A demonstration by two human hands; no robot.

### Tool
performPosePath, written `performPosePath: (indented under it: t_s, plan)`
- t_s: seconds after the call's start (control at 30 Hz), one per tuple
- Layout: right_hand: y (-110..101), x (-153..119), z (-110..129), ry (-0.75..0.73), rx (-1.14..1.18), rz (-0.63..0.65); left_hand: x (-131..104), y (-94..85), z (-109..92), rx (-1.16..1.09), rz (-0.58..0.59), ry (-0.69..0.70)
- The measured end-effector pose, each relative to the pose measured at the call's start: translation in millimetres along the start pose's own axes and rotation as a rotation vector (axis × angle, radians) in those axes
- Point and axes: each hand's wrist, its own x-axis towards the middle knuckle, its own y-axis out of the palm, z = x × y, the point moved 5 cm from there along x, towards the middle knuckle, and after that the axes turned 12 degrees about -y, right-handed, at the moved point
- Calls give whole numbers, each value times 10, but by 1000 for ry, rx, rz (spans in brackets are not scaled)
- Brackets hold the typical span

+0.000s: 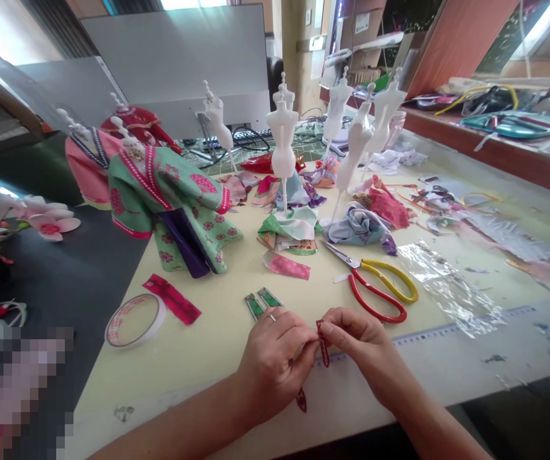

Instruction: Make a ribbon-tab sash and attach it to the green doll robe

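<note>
Near the table's front edge, my left hand (279, 358) and my right hand (358, 338) meet with fingertips pinched together. Between them is a narrow dark red patterned strip (324, 352), gripped at its top by my right thumb and finger. A pointed red end (301, 400) of similar material sticks out below my left hand; whether it is the same piece is hidden. Just beyond my left hand lie two green strips with dotted edges (269, 297), partly covered by it. Scissors (380, 284) with one yellow and one red handle lie beyond my right hand.
A tape roll (133, 321) and a crimson fabric strip (173, 299) lie left. A doll form wears a green robe (174, 204). Bare white forms (283, 137) stand among fabric scraps (289, 227). Clear plastic bags (451, 287) and a ruler (423, 337) are right.
</note>
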Motion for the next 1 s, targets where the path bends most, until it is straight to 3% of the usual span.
performPosePath:
  t_s: [0.53, 1.0]
  plan:
    - [6, -5, 21, -34, -145, -10, -16, 9, 9, 40, 3, -17]
    - [6, -50, 75, -47, -98, -26, -10, -7, 0, 25, -14, -4]
